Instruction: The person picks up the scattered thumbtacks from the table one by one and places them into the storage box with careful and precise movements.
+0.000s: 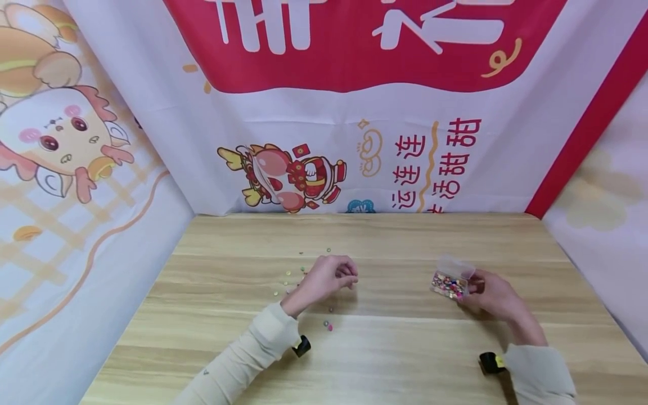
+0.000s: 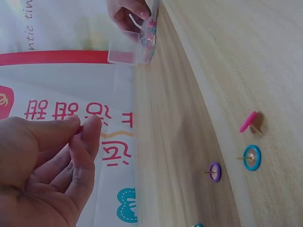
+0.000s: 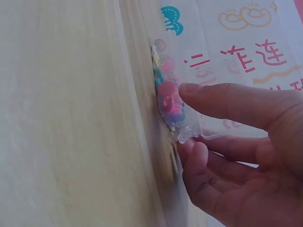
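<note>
My left hand is over the middle of the table, thumb and forefinger pinched together. A tiny reddish bit of a thumbtack shows between those fingertips in the left wrist view; the rest of it is hidden. On the right, my right hand grips the near side of a small clear plastic box, thumb on one side and fingers on the other. The box's lid stands up, and colourful thumbtacks fill the inside. Near the left forearm lie a pink thumbtack, a turquoise one and a purple one.
Several more thumbtacks are scattered on the wooden table left of and behind the left hand. Printed cloth hangs along the table's back edge. Each wrist wears a black device.
</note>
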Available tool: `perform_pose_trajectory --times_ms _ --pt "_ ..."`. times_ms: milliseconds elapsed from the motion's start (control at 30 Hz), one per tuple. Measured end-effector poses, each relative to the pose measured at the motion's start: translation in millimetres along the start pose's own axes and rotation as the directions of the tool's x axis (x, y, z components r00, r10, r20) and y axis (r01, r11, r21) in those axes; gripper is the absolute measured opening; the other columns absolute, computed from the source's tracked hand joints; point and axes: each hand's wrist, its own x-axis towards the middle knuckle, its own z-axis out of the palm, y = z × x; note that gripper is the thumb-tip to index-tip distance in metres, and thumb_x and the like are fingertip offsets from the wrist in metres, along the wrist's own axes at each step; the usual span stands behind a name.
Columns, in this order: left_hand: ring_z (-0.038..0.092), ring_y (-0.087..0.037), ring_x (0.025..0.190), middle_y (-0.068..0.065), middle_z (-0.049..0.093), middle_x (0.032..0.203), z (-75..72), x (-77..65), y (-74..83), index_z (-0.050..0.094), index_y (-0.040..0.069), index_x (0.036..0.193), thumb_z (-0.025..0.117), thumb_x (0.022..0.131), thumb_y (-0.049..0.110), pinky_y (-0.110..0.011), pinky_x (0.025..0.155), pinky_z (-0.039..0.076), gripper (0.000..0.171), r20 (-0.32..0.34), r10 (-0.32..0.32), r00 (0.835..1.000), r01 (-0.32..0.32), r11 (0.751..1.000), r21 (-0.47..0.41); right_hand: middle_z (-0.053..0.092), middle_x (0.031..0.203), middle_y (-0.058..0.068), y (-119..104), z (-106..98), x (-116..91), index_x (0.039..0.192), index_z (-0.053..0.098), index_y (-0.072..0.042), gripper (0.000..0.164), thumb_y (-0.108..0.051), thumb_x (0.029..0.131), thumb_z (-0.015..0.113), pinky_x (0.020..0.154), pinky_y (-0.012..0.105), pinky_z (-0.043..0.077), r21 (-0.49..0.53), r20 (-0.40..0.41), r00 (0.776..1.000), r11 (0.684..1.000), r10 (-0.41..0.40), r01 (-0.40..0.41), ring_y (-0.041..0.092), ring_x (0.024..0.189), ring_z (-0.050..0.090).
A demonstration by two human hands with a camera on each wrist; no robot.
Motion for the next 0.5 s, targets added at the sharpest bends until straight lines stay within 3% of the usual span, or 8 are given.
perform_pose_trajectory --times_ms 200,500 --pt "0.065 -0.008 0.071 -0.002 0.07 0.085 2.8 -1.3 1.1 0.069 0.005 0.097 0.067 0.091 0.009 -0.02 0.064 0.054 0.007 -0.008 0.031 0.999 -0.031 0.999 0.033 0.062 0.113 0.025 2.3 3.7 -0.6 0.139 0.037 0.012 0.082 -0.014 0.076 0.081 0.078 0.029 0.049 0.023 -0.025 1.0 1.0 -0.01 0.011 0.031 0.1 0.062" --pt "0.059 -0.004 0.076 0.0 0.069 0.087 10.1 6.0 3.2 0.073 0.008 0.093 0.07 0.089 0.009 -0.017 0.069 0.051 0.005 -0.052 0.109 0.993 -0.104 0.991 0.089 0.061 0.115 0.025 3.9 4.3 0.2 0.138 0.039 0.01 0.078 -0.011 0.076 0.081 0.076 0.025 0.049 0.038 -0.038 0.999 0.999 -0.024 0.025 0.033 0.102 0.062"
